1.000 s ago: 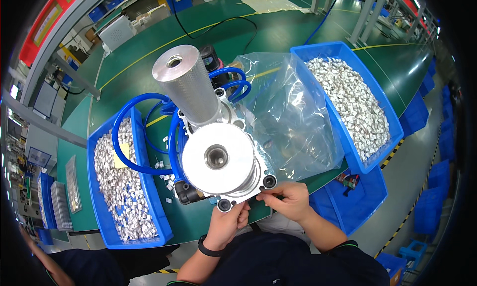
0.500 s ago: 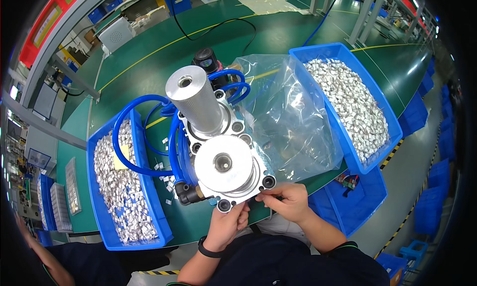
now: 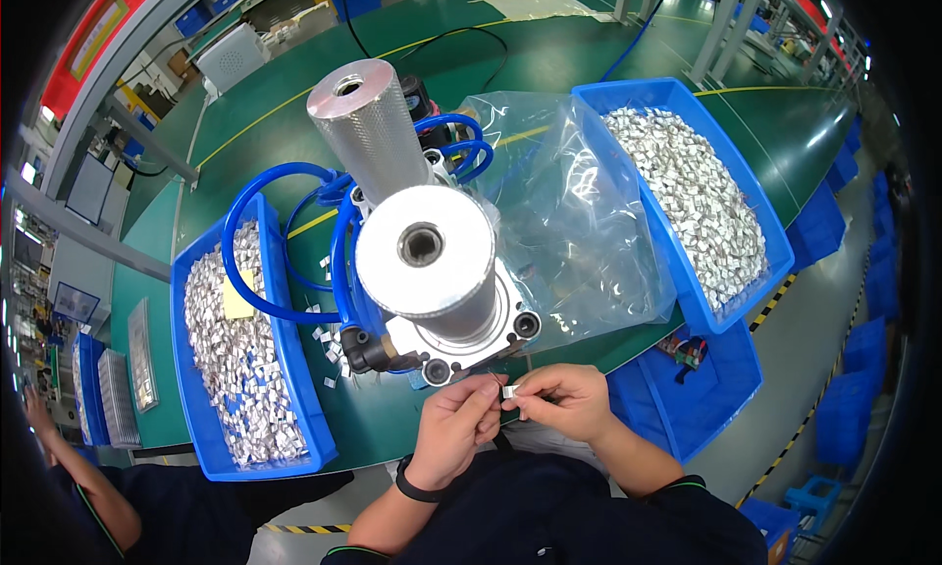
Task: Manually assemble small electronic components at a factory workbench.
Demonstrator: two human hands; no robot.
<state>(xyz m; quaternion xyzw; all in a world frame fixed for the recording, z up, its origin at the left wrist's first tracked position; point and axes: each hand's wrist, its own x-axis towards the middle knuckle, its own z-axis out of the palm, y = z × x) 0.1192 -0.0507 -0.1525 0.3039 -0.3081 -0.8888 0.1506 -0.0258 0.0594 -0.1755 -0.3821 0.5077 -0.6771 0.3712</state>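
Note:
Just in front of a metal pneumatic press (image 3: 424,261), both my hands meet at the table's near edge. Between the thumb and fingers of my right hand (image 3: 566,400) is a small white block-shaped part (image 3: 509,392). My left hand (image 3: 455,423) is closed in a pinch beside it, on what looks like a thin wire lead (image 3: 498,377) of that part. The press has two upright round metal columns, the rear one (image 3: 363,118) with a knurled side. Blue air hoses (image 3: 245,207) loop from its left side. Its lower front is partly hidden from above.
Blue bins of similar small white parts stand left (image 3: 309,408) and right (image 3: 770,241). A clear plastic bag (image 3: 589,241) lies beside the press; loose parts (image 3: 334,354) are scattered left of it. Another blue bin (image 3: 711,393) sits lower right. Another person's arm (image 3: 83,482) shows at lower left.
Both press columns have risen toward the camera. My hands have come out from under the press's front edge, and the white part now shows between my fingers.

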